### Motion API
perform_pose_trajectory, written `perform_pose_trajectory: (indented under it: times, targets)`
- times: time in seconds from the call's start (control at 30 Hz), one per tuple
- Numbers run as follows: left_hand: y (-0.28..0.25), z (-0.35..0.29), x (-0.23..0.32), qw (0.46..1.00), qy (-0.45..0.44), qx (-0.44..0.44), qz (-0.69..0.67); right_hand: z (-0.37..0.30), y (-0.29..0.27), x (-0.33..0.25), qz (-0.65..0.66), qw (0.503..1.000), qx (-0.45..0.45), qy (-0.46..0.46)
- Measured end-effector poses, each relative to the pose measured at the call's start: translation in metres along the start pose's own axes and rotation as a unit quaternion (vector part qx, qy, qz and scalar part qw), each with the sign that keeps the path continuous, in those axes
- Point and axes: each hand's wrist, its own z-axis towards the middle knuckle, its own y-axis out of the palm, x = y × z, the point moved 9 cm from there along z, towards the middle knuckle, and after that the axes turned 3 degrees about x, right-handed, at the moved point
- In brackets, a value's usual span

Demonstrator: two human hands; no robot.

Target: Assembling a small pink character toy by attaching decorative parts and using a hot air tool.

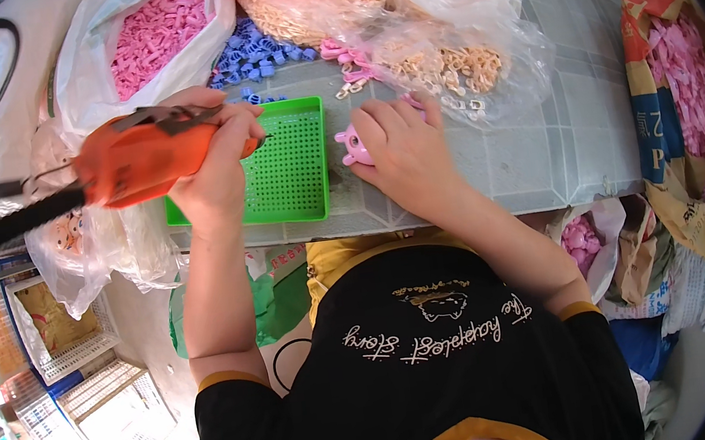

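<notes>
My left hand point(217, 171) is wrapped round an orange electric screwdriver point(135, 158), its black cord trailing off to the left. The tool hangs over a green perforated tray point(291, 161), its thin tip pointing right. On the grey tabletop just right of the tray, my right hand point(407, 146) is closed over a pink plastic piece point(352, 145) with small rounded knobs. Fingers hide most of that piece. Beyond the right hand lie pink plastic parts point(359, 68) and several cream link-shaped pieces point(473, 66) on clear plastic.
Along the back stand a white bag of pink parts point(159, 36), a heap of blue parts point(255, 53) and bags of cream parts point(315, 2). A paper sack with pink pieces point(687, 87) is at the far right. White crates point(59, 325) stand lower left.
</notes>
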Motion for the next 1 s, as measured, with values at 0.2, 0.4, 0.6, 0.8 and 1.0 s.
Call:
perform_pose_trajectory:
  times: [0.2,0.4,0.6,0.8,1.0]
  targets:
    - [0.037,-0.019,0.017,0.979,-0.025,-0.104,-0.172,0.000,0.001,0.002,0.005,1.000,0.005,0.008]
    - [0.053,-0.033,0.007,0.965,-0.043,-0.153,-0.208,0.000,0.005,0.004,0.009,1.000,-0.010,0.014]
    - [0.057,-0.038,0.001,0.968,-0.042,-0.147,-0.199,-0.002,0.006,0.004,0.004,1.000,-0.015,0.021]
    - [0.060,-0.036,0.001,0.967,-0.040,-0.159,-0.193,-0.001,0.008,0.004,0.003,1.000,-0.016,0.017]
    - [0.082,-0.027,-0.008,0.963,-0.096,-0.251,-0.013,-0.001,0.008,0.003,0.008,1.000,0.006,0.004]
